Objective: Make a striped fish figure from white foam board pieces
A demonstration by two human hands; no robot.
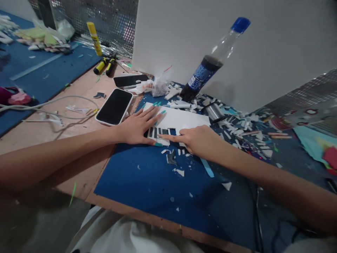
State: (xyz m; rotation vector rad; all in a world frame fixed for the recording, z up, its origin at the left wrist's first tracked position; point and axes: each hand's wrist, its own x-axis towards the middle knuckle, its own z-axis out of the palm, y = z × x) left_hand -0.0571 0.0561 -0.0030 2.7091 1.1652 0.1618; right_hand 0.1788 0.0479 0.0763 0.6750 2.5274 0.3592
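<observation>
A white sheet of card or foam board lies on the blue mat, with dark rectangular openings and narrow white strips along its near left part. My left hand rests flat over its left end, fingers spread, holding nothing. From the right, my right hand reaches over the near edge. Its index finger is stretched out and touches the strips; the other fingers are curled and partly hidden, with no held object visible. Just in front are a dark scrap, small white offcuts and a light blue strip.
Behind the sheet, a bottle of dark drink stands among many white scraps, near a metallic cylinder. To the left lie a white-cased phone, another phone, yellow-black pliers, a glue stick and a cable.
</observation>
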